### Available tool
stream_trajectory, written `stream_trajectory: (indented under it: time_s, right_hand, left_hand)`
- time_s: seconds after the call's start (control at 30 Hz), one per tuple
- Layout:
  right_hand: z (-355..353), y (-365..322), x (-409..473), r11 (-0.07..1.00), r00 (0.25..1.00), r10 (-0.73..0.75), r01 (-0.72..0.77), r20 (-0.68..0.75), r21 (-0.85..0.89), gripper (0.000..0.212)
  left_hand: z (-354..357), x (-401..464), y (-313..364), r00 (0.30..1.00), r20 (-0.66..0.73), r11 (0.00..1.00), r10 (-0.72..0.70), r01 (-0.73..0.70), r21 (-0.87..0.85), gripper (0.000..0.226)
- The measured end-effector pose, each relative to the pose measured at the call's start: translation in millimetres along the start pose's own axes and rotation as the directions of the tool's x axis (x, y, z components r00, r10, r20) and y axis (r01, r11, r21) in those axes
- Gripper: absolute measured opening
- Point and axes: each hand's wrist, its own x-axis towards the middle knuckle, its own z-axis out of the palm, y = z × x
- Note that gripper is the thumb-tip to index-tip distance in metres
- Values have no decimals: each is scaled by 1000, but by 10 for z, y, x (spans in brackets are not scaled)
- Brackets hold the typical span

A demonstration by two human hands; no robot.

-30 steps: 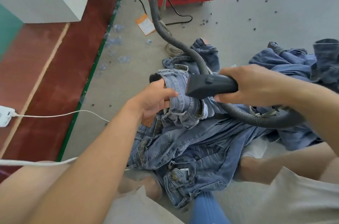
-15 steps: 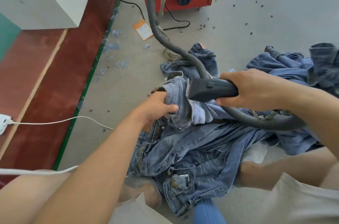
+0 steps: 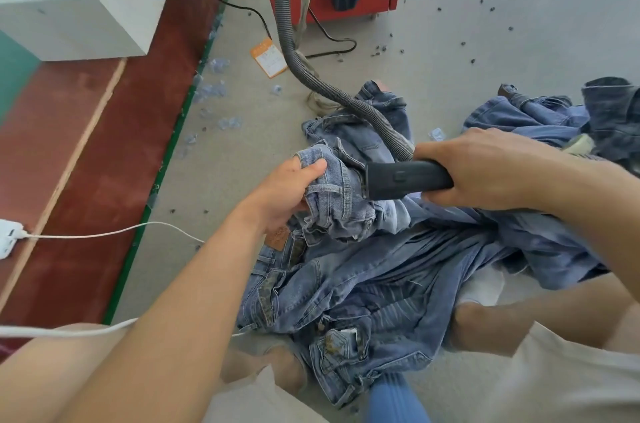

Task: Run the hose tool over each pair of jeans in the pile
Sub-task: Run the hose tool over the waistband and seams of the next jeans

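Left hand [image 3: 284,195] fingers curled gripping bunched jeans [image 3: 339,204], right hand [image 3: 485,173] fingers wrapped round black nozzle [image 3: 398,180] touching denim.

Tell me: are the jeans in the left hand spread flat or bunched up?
Bunched up. The left hand grips a crumpled fold of the jeans, lifted off the pile, with the hose tool nozzle against it.

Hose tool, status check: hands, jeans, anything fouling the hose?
Right hand grips hose tool. Left hand holds bunched jeans at the nozzle. Hose trails over the pile; nothing blocking.
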Motion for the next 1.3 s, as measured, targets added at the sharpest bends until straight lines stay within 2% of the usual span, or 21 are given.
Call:
stream_trajectory:
  time_s: [0.13,0.23,0.33,0.4,0.5,0.6,0.67,0.83,0.93,1.03,1.1,1.23,1.3]
  right_hand:
    - [54,-143,36,998,998,-56,56,4,34,22]
    - [41,-205,81,972,994,-85,96,-62,215,26]
    - [-89,-108,93,938,990,-5,52,-139,342,26]
    - [-156,-36,67,953,991,18,22,-131,302,22]
    - [-121,-46,38,981,999,-2,9,-34,194,19]
    - [-19,-193,54,994,999,-48,47,4,98,20]
    - [9,-261,73,992,997,-57,61,-46,109,22]
    - [-105,-236,98,956,985,-20,69,-173,285,23]
    - [-205,-218,40,974,991,-33,61,-128,220,21]
    - [-135,-338,12,992,994,-92,97,-55,84,20]
    - [-96,-417,36,990,990,-121,126,-78,66,21]
    - [-208,-366,65,962,984,-61,103,-167,254,20]
    - [-274,-277,43,958,984,-21,70,-176,277,21]
  left_hand:
    - [72,-34,27,999,50,999,-10,12,-41,25]
    - [61,-55,53,999,29,998,-22,24,-52,27]
    - [50,-94,80,996,75,992,-38,46,-120,37]
    - [49,-130,101,981,189,980,-39,74,-185,48]
    - [27,-149,113,932,362,953,-19,126,-275,64]
    - [34,-152,93,888,460,925,6,170,-341,75]
    - [22,-145,72,871,490,906,27,186,-380,80]
    - [61,-153,71,813,572,876,109,194,-442,81]
    - [119,-161,87,801,587,868,118,204,-453,85]
    - [176,-156,105,802,586,853,117,221,-473,90]
    - [204,-162,104,815,572,861,95,221,-458,91]
    - [180,-167,73,799,585,828,139,230,-511,89]
    - [163,-152,55,777,602,798,182,240,-552,89]
